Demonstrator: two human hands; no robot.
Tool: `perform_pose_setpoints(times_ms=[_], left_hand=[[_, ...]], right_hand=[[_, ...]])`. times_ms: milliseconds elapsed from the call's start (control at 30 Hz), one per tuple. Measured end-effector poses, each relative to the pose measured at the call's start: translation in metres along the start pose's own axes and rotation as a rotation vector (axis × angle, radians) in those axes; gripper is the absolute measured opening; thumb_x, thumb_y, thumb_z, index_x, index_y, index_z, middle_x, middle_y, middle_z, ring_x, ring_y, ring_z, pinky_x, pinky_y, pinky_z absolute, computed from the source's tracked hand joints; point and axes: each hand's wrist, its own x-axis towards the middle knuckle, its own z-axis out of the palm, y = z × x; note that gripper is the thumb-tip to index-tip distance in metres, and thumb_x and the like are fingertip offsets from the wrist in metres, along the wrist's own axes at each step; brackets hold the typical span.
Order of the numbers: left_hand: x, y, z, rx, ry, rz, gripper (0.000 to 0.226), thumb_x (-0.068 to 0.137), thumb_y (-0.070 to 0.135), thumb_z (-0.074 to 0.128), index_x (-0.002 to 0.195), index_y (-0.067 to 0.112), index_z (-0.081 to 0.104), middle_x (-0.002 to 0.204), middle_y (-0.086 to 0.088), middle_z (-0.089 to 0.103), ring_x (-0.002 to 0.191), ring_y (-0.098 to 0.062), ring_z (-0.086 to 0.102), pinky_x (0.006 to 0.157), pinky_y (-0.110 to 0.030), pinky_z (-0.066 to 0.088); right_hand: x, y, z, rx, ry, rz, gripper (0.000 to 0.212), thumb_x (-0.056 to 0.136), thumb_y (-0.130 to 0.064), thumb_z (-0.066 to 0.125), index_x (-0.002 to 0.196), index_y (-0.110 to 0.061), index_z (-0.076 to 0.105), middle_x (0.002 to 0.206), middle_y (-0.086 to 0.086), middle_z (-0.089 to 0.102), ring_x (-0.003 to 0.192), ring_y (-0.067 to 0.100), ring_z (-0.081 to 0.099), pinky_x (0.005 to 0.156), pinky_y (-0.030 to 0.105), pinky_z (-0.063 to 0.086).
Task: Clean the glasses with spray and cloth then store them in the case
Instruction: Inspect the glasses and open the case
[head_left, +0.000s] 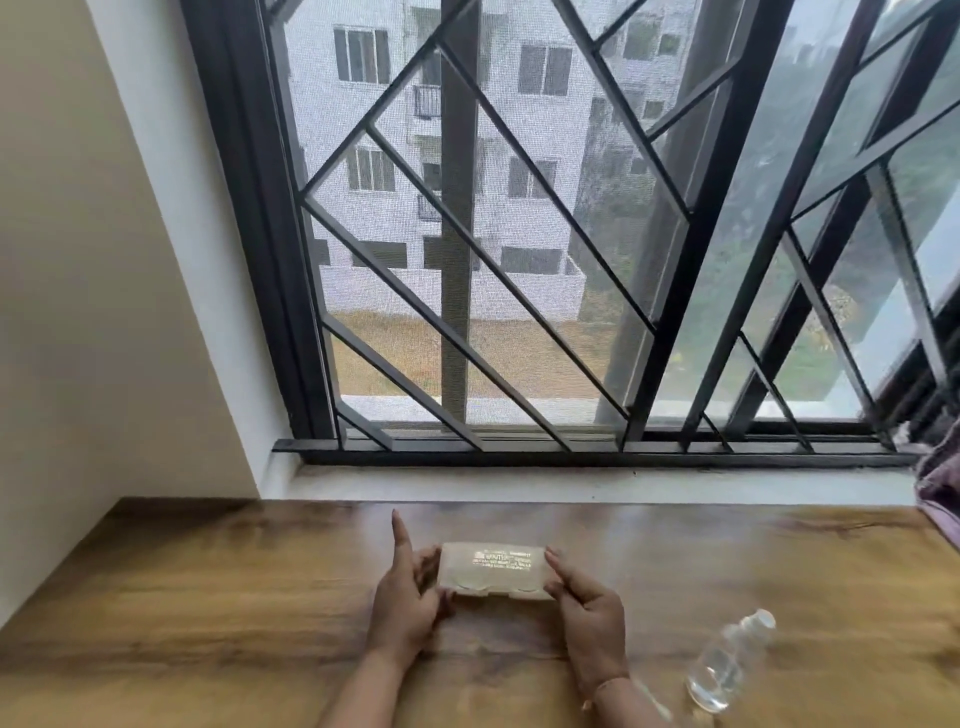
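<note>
Fingers of the left hand (405, 597) curl round the left end of the case (493, 569), except the index finger (400, 530), which sticks up straight and apart from it. Fingers of the right hand (587, 613) pinch the right end, with the fingertips (557, 569) laid along its edge.

Behind everything, a wide window (545, 234) with a dark frame and a slanted metal grille fills most of the view. A cream wall (104, 286) runs down its left side. Below the sill lies a wooden table (208, 597) with a glossy brown grain. At the right edge, purple fabric (940, 488) hangs over the table's far corner. A clear bottle (730, 660) with a pale cap sits on the table, just right of the right hand; whether it stands or leans I cannot tell. The case, pale and translucent with printed lettering on top, is shut and sits between both hands near the table's front middle; whether it rests on the wood is unclear.
</note>
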Motion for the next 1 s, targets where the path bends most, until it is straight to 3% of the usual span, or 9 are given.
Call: perform_pose_setpoints(times_ms=[133, 233, 300, 400, 467, 633, 700, 900, 1000], left_hand=[[0.001, -0.001, 0.001, 0.014, 0.003, -0.040, 0.100, 0.072, -0.009, 0.064, 0.143, 0.030, 0.006, 0.121, 0.006, 0.062, 0.105, -0.005, 0.062, 0.091, -0.040, 0.053], [-0.003, 0.004, 0.001, 0.120, 0.068, -0.026, 0.071, 0.071, -0.006, 0.066, 0.134, 0.021, 0.046, 0.114, 0.001, 0.068, 0.089, 0.015, 0.058, 0.085, -0.011, 0.047], [-0.005, 0.010, 0.001, 0.221, 0.108, 0.012, 0.057, 0.073, 0.001, 0.066, 0.123, 0.026, 0.058, 0.110, 0.003, 0.070, 0.088, 0.009, 0.060, 0.078, -0.007, 0.043], [-0.008, 0.015, 0.001, 0.320, 0.090, 0.022, 0.049, 0.079, 0.010, 0.064, 0.121, 0.033, 0.058, 0.109, 0.002, 0.070, 0.096, -0.010, 0.065, 0.077, -0.024, 0.045], [-0.009, 0.017, 0.001, 0.320, 0.077, 0.013, 0.049, 0.078, 0.011, 0.066, 0.122, 0.030, 0.057, 0.109, -0.002, 0.070, 0.098, -0.013, 0.065, 0.077, -0.026, 0.044], [-0.008, 0.016, 0.001, 0.262, 0.057, 0.029, 0.051, 0.074, 0.009, 0.070, 0.121, 0.026, 0.059, 0.108, 0.000, 0.070, 0.083, 0.007, 0.059, 0.065, 0.002, 0.036], [-0.008, 0.016, 0.000, 0.259, 0.051, 0.026, 0.053, 0.074, 0.010, 0.070, 0.122, 0.028, 0.058, 0.107, 0.002, 0.071, 0.077, 0.013, 0.056, 0.066, 0.001, 0.037], [-0.010, 0.018, 0.001, 0.242, 0.093, 0.079, 0.044, 0.079, 0.011, 0.068, 0.120, 0.023, 0.060, 0.109, -0.001, 0.070, 0.090, -0.008, 0.064, 0.076, -0.007, 0.042], [-0.014, 0.021, 0.000, 0.244, 0.111, 0.088, 0.042, 0.078, 0.008, 0.068, 0.118, 0.020, 0.063, 0.099, -0.003, 0.073, 0.074, 0.008, 0.057, 0.063, 0.001, 0.038]], right_hand=[[0.004, 0.009, -0.002, -0.071, 0.050, 0.057, 0.045, 0.074, 0.012, 0.066, 0.112, -0.010, 0.067, 0.117, 0.005, 0.066, 0.113, 0.015, 0.059, 0.096, 0.014, 0.044], [0.008, 0.013, -0.002, 0.024, 0.075, 0.176, 0.050, 0.072, 0.015, 0.066, 0.119, -0.001, 0.061, 0.113, 0.014, 0.068, 0.106, 0.022, 0.063, 0.101, 0.041, 0.046], [0.009, 0.012, -0.001, 0.152, 0.075, 0.250, 0.047, 0.071, 0.020, 0.063, 0.115, 0.003, 0.062, 0.105, 0.016, 0.070, 0.097, 0.025, 0.066, 0.091, 0.041, 0.054], [0.008, 0.007, 0.000, 0.378, 0.073, 0.340, 0.044, 0.070, 0.025, 0.059, 0.106, 0.002, 0.066, 0.088, 0.013, 0.073, 0.068, 0.016, 0.069, 0.054, 0.023, 0.057], [0.007, 0.004, 0.000, 0.434, 0.074, 0.345, 0.044, 0.070, 0.026, 0.057, 0.104, -0.001, 0.066, 0.078, 0.008, 0.075, 0.060, 0.012, 0.068, 0.047, 0.019, 0.053], [0.005, 0.000, 0.000, 0.482, 0.074, 0.345, 0.045, 0.071, 0.027, 0.055, 0.106, 0.001, 0.064, 0.072, 0.003, 0.074, 0.063, 0.011, 0.070, 0.054, 0.019, 0.056], [0.005, 0.002, 0.000, 0.471, 0.085, 0.342, 0.044, 0.071, 0.027, 0.056, 0.108, 0.005, 0.063, 0.078, 0.007, 0.073, 0.064, 0.011, 0.070, 0.057, 0.019, 0.057], [0.007, 0.007, 0.001, 0.468, 0.103, 0.367, 0.042, 0.070, 0.023, 0.060, 0.108, 0.007, 0.064, 0.100, 0.021, 0.068, 0.090, 0.030, 0.064, 0.073, 0.026, 0.057], [0.008, 0.006, 0.002, 0.426, 0.140, 0.368, 0.036, 0.069, 0.020, 0.063, 0.102, 0.005, 0.067, 0.095, 0.020, 0.070, 0.091, 0.031, 0.063, 0.072, 0.027, 0.057]])
